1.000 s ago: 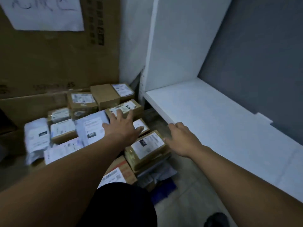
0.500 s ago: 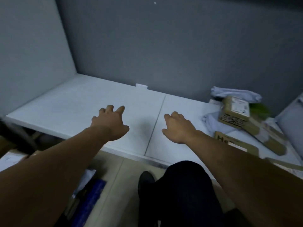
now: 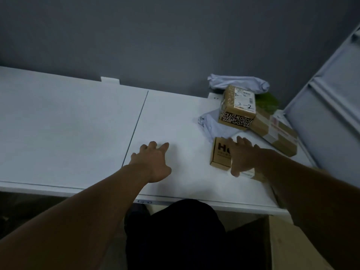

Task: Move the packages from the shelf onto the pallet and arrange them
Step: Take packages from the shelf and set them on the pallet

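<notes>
Right hand spread over box

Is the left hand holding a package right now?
No, the left hand is spread over the bare white shelf, holding nothing, apart from the nearest flat box.

Our left grip and right grip are bare, as are both forearms up to the frame's edge. We wear black trousers, one knee a dark rounded shape, and a dark shoe beside it.
</notes>
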